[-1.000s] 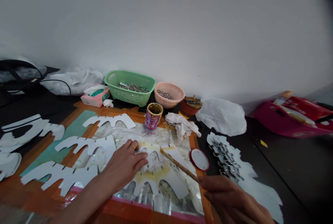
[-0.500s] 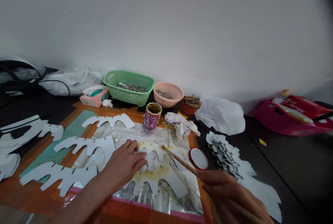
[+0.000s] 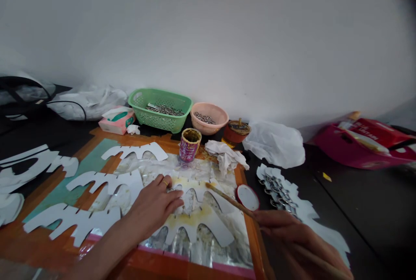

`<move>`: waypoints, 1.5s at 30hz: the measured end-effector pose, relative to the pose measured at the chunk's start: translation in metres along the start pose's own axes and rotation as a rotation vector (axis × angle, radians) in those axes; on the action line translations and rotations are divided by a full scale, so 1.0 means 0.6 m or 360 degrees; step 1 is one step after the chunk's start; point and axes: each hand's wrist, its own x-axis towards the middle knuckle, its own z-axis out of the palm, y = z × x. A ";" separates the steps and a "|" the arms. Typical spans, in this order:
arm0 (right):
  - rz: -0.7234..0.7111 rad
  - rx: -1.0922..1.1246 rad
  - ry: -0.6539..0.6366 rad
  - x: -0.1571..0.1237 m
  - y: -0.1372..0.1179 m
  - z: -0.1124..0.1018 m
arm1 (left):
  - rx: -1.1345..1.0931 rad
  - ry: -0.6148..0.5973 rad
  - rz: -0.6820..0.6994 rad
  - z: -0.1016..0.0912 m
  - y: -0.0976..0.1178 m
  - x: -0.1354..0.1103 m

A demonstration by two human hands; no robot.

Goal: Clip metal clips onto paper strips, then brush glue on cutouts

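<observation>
A white, scalloped, yellow-smeared sheet point(image 3: 195, 183) lay under the left hand point(image 3: 159, 198), pressing unclenched; the right hand point(image 3: 292, 234) gripped a thin wooden stick point(image 3: 231, 202), tip over it. Beyond the hands, a crust-rimmed purple can point(image 3: 188, 146) stood by a crumpled white cloth point(image 3: 227, 155); farther, a green plastic basket point(image 3: 157, 118) and peach plastic bowl point(image 3: 208, 129) held metal pieces point(image 3: 167, 110).

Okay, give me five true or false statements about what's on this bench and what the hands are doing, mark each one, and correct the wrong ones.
1. The right hand holds a stick. True.
2. The left hand grips the can. False: its fingers rest on a white piece.
3. The bowl is right of the green basket. True.
4. The can lies on its side. False: it stands upright.
5. The tissue box is right of the bowl. False: it is left of the green basket.
</observation>
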 end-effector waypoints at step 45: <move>0.0064 -0.0012 0.0231 0.005 0.024 0.001 | -0.0020 0.0012 0.0007 0.000 0.000 0.002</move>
